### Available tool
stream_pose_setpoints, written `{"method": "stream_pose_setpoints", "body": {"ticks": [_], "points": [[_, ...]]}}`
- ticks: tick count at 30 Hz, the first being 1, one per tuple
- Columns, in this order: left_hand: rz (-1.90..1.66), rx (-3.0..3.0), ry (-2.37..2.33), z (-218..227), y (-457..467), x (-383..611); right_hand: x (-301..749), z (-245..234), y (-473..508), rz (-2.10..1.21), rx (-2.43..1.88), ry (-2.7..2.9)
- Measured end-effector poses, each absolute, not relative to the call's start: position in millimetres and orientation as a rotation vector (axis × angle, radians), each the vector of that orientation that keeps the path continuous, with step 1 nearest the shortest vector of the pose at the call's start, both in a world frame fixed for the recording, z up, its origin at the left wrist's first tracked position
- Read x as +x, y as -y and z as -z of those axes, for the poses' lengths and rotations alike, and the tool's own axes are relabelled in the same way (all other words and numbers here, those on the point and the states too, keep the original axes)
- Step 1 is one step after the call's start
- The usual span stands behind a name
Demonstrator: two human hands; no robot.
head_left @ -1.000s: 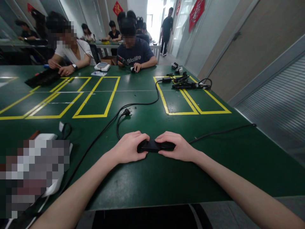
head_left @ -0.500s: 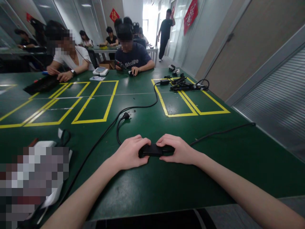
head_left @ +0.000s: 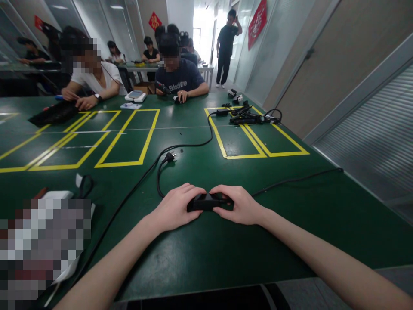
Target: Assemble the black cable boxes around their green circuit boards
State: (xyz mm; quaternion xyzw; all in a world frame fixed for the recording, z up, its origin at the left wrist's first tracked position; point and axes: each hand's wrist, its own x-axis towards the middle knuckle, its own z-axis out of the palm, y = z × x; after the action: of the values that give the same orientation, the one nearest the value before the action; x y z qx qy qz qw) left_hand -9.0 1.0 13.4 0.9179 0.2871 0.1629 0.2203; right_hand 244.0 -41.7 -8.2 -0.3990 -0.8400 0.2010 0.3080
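Note:
A black power adapter (head_left: 205,203) rests on or just over the green table (head_left: 180,254), between my hands. My left hand (head_left: 176,206) is closed round its left end, thumb on the near side and fingers on the far side. At the other end, my right hand (head_left: 243,204) pinches the adapter with thumb and forefinger, where a dark cord end sits within the grip. A black cord leads from behind my left hand to a plug (head_left: 169,158). Another thin cord (head_left: 290,177) trails from my right hand to the right.
Yellow tape (head_left: 142,137) marks boxes on the table. A bundle of black cables and adapters (head_left: 247,116) lies at the back right, with a long cable (head_left: 129,196) running left. White devices (head_left: 58,194) sit at the left, partly blurred. Co-workers (head_left: 180,77) sit opposite; a person (head_left: 226,47) stands behind.
My right hand has shifted slightly left, with its fingertips now nearer the middle of the adapter. My left hand keeps its hold. The standing person in the back has come closer.

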Motion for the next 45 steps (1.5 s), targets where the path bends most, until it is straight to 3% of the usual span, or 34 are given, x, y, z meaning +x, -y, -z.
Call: {"method": "stream_pose_setpoints", "body": {"ticks": [45], "points": [[-0.270,2.722,-0.798,-11.6,1.7,-2.1,245.9,13.7,43.3,-0.435,-1.085,2.367]]}}
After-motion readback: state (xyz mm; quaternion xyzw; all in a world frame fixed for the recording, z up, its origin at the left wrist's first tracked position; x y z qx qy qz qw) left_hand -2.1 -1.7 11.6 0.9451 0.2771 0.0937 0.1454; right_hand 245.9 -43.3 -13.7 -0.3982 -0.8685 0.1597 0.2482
